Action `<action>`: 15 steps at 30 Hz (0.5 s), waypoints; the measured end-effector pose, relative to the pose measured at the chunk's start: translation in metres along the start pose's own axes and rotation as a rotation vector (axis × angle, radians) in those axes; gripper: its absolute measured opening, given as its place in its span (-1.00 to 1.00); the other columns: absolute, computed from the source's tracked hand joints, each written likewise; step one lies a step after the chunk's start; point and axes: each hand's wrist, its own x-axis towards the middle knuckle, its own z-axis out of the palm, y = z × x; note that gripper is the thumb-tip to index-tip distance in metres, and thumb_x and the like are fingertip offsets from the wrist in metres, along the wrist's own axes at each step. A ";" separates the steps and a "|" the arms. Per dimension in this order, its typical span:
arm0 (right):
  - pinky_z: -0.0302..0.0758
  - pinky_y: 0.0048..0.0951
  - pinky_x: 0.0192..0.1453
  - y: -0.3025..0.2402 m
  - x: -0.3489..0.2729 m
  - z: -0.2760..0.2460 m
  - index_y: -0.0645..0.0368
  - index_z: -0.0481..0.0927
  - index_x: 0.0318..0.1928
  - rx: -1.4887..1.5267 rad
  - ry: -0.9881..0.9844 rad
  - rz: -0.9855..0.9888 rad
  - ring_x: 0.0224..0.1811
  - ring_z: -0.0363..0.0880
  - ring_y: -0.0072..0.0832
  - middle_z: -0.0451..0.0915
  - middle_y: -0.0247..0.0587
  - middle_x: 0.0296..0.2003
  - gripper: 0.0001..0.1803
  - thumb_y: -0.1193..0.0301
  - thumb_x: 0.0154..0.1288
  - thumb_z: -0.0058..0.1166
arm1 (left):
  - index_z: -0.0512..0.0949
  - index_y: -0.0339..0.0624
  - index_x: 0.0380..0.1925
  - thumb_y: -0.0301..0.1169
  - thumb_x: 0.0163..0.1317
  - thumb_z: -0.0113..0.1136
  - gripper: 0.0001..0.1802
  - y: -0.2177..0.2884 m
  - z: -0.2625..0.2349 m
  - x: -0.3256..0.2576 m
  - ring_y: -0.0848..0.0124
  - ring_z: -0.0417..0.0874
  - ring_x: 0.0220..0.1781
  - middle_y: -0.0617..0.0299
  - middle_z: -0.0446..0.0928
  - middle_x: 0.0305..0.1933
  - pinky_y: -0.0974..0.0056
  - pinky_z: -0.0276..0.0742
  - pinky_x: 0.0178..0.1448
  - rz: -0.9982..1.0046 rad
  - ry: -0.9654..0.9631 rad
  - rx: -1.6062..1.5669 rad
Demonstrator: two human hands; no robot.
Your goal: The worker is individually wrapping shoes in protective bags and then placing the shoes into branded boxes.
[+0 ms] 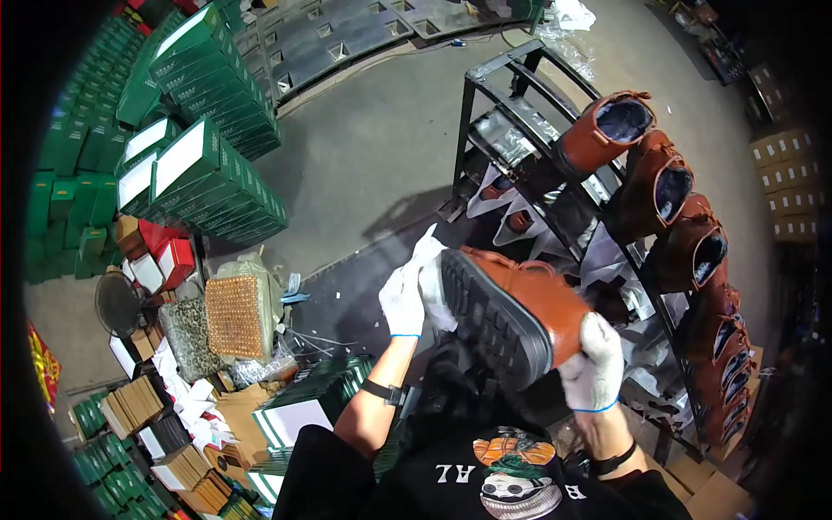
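A reddish-brown lace-up boot (537,290) with a thick black treaded sole (490,321) is held up in front of me, tilted on its side with the sole facing left. My right hand (594,362), in a white glove, is closed round its toe end. At the heel end is my left hand (404,290), also white-gloved, with its fingers pointing upward and partly hidden. Some thin white material (436,295), cloth or paper, lies between this hand and the heel.
A black metal rack (468,130) on the right bears a row of similar brown boots (607,130). Green shoe boxes (221,186) are stacked at the left. A beaded seat pad (237,316) lies among cardboard and loose packing. Stacked brown cartons (784,186) stand far right.
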 end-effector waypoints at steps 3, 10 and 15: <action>0.26 -0.61 -0.46 0.045 0.028 -0.014 0.20 0.66 0.07 0.264 -0.086 0.187 -0.51 0.38 -0.73 0.64 -0.47 -0.28 -0.67 0.17 0.65 0.21 | 0.79 -0.33 -0.02 -0.33 0.57 0.25 -0.72 0.029 -0.004 -0.014 0.55 0.68 -0.29 0.21 0.78 -0.30 0.32 0.60 -0.16 -0.110 -0.108 -0.075; 0.60 -0.07 -0.18 0.031 0.051 -0.015 0.17 0.65 -0.36 -1.249 -0.784 -0.840 -0.30 0.69 0.01 0.62 -0.01 -0.39 -0.60 0.11 0.49 0.25 | 0.77 -0.39 -0.05 -0.41 0.55 0.20 -0.74 0.071 -0.010 -0.002 0.47 0.74 -0.20 0.13 0.81 -0.19 0.30 0.63 -0.07 -0.045 -0.266 -0.128; 0.66 -0.11 -0.17 0.021 0.035 -0.012 0.04 0.75 -0.28 -1.477 -1.011 -0.825 -0.28 0.74 -0.07 0.68 -0.17 -0.32 -0.75 0.17 0.46 0.23 | 0.75 -0.38 -0.07 -0.38 0.56 0.23 -0.74 0.103 -0.006 -0.010 0.38 0.76 -0.30 -0.03 0.77 -0.30 0.23 0.65 -0.13 0.256 -0.473 0.156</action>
